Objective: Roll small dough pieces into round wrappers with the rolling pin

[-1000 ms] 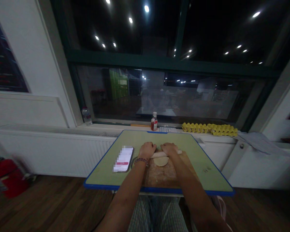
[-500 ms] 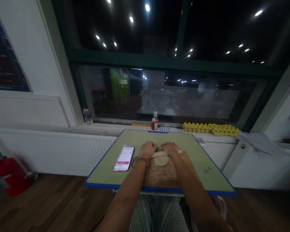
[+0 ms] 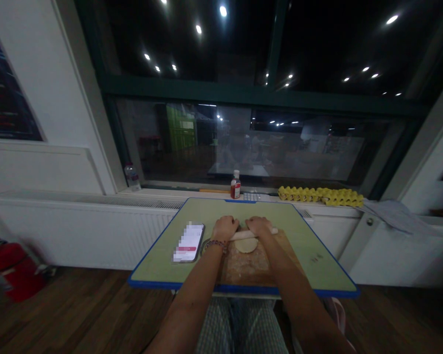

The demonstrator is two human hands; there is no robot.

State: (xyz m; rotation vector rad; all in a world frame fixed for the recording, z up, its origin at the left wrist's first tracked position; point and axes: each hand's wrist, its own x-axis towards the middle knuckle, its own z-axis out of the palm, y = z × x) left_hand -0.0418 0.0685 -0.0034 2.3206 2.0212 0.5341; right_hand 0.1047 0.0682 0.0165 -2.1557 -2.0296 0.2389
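Little differs from half a second ago: the left hand and right hand stay on the rolling pin, which lies across the far edge of the dough disc on the board. Whether the fingers grip it, I cannot tell.

Lit phone, white-capped bottle, yellow trays
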